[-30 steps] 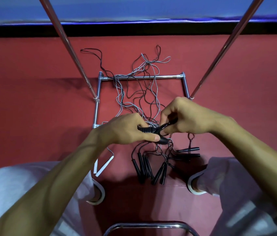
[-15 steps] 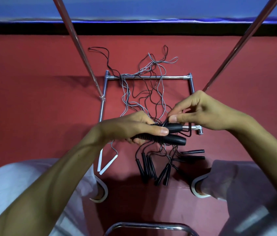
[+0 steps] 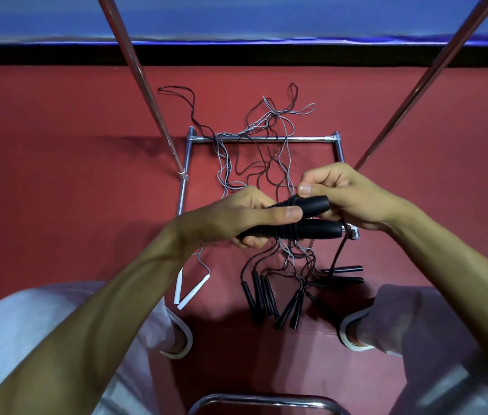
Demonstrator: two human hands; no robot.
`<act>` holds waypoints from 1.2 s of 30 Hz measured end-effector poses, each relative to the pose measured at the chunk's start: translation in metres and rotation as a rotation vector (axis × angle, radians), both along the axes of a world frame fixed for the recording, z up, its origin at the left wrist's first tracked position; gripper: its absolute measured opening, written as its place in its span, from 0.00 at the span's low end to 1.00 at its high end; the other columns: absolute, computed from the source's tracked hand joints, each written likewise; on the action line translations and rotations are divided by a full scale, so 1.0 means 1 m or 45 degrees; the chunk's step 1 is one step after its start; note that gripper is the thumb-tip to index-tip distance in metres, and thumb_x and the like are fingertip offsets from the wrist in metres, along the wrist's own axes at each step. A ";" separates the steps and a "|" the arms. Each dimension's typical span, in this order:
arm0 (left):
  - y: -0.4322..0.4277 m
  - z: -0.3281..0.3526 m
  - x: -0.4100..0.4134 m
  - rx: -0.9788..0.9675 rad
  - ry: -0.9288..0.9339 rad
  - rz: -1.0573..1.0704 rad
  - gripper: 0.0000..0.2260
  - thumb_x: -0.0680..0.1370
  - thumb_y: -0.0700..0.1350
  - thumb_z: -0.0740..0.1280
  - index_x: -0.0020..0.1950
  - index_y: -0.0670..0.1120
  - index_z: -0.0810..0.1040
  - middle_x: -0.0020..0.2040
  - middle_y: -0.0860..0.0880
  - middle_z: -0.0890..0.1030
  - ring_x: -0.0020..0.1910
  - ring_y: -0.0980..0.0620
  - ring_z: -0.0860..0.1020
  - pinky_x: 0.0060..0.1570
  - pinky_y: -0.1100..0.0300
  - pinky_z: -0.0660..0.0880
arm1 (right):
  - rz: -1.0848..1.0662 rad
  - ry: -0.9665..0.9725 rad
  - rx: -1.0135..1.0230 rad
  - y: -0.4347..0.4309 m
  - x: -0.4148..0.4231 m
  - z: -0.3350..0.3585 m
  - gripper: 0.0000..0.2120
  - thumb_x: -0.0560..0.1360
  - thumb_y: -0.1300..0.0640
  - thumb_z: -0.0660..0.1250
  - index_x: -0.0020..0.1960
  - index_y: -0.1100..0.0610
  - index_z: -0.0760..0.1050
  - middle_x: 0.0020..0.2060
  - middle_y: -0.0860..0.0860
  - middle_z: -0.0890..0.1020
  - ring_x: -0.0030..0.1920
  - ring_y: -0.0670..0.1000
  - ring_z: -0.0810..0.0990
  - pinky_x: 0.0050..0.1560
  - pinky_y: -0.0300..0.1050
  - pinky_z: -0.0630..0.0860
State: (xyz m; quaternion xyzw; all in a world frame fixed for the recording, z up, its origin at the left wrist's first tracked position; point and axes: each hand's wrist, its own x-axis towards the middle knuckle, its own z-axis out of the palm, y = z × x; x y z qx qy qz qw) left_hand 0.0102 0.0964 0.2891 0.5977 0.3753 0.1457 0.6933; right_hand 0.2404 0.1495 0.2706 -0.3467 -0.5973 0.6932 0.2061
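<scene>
Between left grip [image 3: 230, 220] and right grip [image 3: 353, 196]: handles [image 3: 320, 230].

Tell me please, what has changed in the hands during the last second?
The two black handles, angled apart before, now lie side by side in the left hand. The right hand shifted its grip along the upper handle. The other ropes and metal frame stayed.

Bare hands [image 3: 230, 218]; grey trousers [image 3: 42, 339]; white-rimmed shoes [image 3: 188, 338].
</scene>
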 end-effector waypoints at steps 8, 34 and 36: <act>0.002 0.000 0.001 0.069 0.055 0.158 0.19 0.80 0.56 0.65 0.31 0.51 0.78 0.26 0.44 0.67 0.22 0.53 0.60 0.25 0.61 0.55 | -0.142 -0.024 0.083 -0.007 -0.015 -0.010 0.23 0.84 0.54 0.62 0.34 0.66 0.72 0.26 0.50 0.70 0.28 0.46 0.65 0.33 0.39 0.66; -0.023 -0.017 0.009 1.383 0.775 0.380 0.27 0.82 0.62 0.60 0.81 0.62 0.61 0.27 0.50 0.73 0.27 0.50 0.69 0.32 0.56 0.69 | -0.118 -0.173 -0.783 -0.023 -0.028 -0.032 0.29 0.80 0.68 0.47 0.23 0.53 0.66 0.19 0.47 0.63 0.17 0.41 0.57 0.25 0.37 0.45; -0.022 -0.019 0.008 1.338 0.726 0.435 0.23 0.81 0.61 0.61 0.76 0.62 0.70 0.27 0.50 0.71 0.27 0.50 0.69 0.33 0.55 0.72 | -0.082 -0.152 -0.871 -0.022 -0.027 -0.035 0.28 0.81 0.66 0.47 0.24 0.53 0.66 0.19 0.47 0.63 0.17 0.40 0.58 0.23 0.35 0.45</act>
